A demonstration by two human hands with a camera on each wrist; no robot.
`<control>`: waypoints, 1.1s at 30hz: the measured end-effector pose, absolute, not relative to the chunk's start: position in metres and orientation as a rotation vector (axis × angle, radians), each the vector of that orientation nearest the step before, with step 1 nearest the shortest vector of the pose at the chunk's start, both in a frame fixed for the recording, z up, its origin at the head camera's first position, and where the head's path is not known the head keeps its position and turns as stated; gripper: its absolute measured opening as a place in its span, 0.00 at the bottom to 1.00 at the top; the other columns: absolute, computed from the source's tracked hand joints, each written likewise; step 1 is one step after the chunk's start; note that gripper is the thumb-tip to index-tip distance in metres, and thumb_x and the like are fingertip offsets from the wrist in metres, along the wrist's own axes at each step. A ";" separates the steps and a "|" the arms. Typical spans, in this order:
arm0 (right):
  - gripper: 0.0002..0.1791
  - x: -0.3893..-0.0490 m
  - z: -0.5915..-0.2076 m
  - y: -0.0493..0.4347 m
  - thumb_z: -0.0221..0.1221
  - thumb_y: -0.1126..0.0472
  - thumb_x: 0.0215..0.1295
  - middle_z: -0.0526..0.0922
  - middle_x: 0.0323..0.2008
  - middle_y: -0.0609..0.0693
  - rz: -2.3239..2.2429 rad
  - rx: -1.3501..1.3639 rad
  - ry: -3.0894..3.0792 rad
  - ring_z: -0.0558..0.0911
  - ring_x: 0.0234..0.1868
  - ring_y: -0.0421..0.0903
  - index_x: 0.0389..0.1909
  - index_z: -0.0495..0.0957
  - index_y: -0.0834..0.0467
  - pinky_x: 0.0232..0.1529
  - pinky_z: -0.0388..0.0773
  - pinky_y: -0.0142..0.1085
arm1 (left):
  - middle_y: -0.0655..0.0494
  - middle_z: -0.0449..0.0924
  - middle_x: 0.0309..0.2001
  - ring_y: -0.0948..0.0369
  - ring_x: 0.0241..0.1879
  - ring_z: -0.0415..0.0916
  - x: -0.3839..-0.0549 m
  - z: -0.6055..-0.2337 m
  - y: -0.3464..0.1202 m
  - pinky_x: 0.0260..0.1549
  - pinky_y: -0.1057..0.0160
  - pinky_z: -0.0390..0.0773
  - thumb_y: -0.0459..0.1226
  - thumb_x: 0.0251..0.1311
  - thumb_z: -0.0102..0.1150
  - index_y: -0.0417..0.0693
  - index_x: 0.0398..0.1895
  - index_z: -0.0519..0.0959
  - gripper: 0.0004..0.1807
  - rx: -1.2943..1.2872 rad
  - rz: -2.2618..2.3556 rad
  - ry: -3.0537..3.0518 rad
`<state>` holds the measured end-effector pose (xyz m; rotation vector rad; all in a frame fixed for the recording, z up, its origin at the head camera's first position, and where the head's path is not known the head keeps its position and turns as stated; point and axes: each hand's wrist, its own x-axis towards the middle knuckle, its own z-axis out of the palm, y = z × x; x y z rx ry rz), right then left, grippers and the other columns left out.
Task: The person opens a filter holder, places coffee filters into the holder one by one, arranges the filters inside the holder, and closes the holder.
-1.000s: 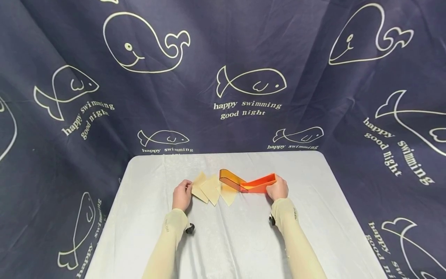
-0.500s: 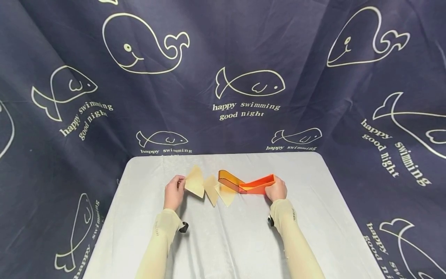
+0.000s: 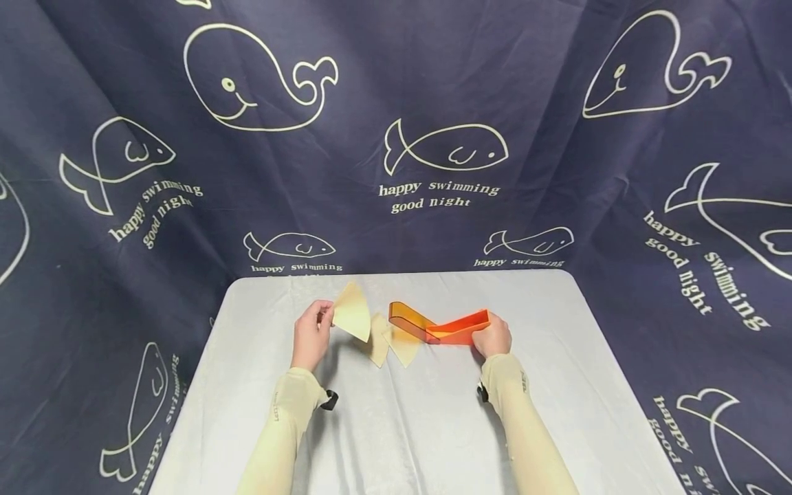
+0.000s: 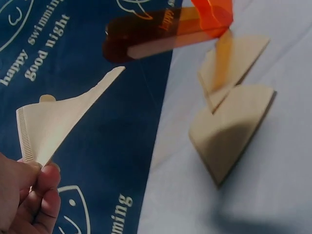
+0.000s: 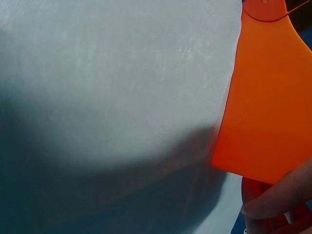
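Observation:
My left hand [image 3: 311, 338] pinches a cream paper coffee filter [image 3: 351, 313] by its edge, raised over the table. In the left wrist view, thumb and fingers grip the crimped corner of this filter [image 4: 58, 124], and its mouth gapes slightly. Two more coffee filters lie on the table, one nearer [image 4: 234, 126] and one farther [image 4: 251, 56], overlapping. My right hand [image 3: 493, 335] grips the end of an orange plastic case [image 3: 459, 333], open at the top. Its see-through amber lid [image 3: 405, 317] is swung out to the left, partly over the far filter.
A white cloth [image 3: 396, 440] covers the table. Behind and at both sides hangs a dark blue curtain [image 3: 346, 206] with whale and fish prints, close to the table's back edge.
My left hand has drawn one filter off the fanned filters, first leftward, then lifted and turned it. The right hand and the orange case have stayed put.

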<state>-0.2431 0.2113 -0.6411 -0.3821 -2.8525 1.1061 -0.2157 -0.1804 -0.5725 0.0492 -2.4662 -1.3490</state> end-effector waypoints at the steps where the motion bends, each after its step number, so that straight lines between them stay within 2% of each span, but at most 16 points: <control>1: 0.21 -0.243 -0.641 0.212 0.55 0.75 0.54 0.86 0.48 0.67 1.104 -0.380 -2.851 0.84 0.50 0.66 0.51 0.81 0.68 0.56 0.78 0.60 | 0.49 0.86 0.36 0.58 0.31 0.81 -0.216 -0.570 -0.179 0.29 0.68 0.76 0.33 0.73 0.59 0.42 0.45 0.83 0.05 0.041 -1.356 -2.459; 8: 0.21 -0.242 -0.640 0.216 0.54 0.75 0.56 0.85 0.49 0.68 1.087 -0.398 -2.864 0.83 0.51 0.67 0.52 0.80 0.68 0.57 0.78 0.61 | 0.48 0.87 0.37 0.55 0.33 0.81 -0.219 -0.557 -0.170 0.29 0.67 0.74 0.34 0.74 0.59 0.43 0.46 0.84 0.06 -0.015 -1.381 -2.447; 13: 0.22 -0.243 -0.639 0.215 0.55 0.75 0.56 0.85 0.51 0.68 1.100 -0.421 -2.873 0.82 0.53 0.66 0.54 0.80 0.68 0.60 0.76 0.60 | 0.49 0.86 0.36 0.57 0.33 0.81 -0.220 -0.553 -0.164 0.29 0.67 0.74 0.34 0.73 0.59 0.44 0.45 0.84 0.05 -0.039 -1.392 -2.426; 20: 0.23 -0.240 -0.639 0.217 0.55 0.76 0.54 0.85 0.50 0.68 1.100 -0.442 -2.872 0.83 0.52 0.66 0.54 0.80 0.68 0.60 0.77 0.60 | 0.49 0.86 0.34 0.57 0.31 0.81 -0.221 -0.551 -0.157 0.27 0.68 0.73 0.33 0.73 0.59 0.42 0.45 0.83 0.05 -0.140 -1.396 -2.394; 33: 0.23 -0.245 -0.636 0.208 0.56 0.75 0.56 0.84 0.52 0.67 1.120 -0.454 -2.903 0.82 0.54 0.65 0.55 0.79 0.68 0.62 0.75 0.60 | 0.51 0.86 0.33 0.59 0.31 0.80 -0.223 -0.547 -0.153 0.29 0.68 0.73 0.33 0.73 0.59 0.43 0.45 0.84 0.05 -0.180 -1.396 -2.375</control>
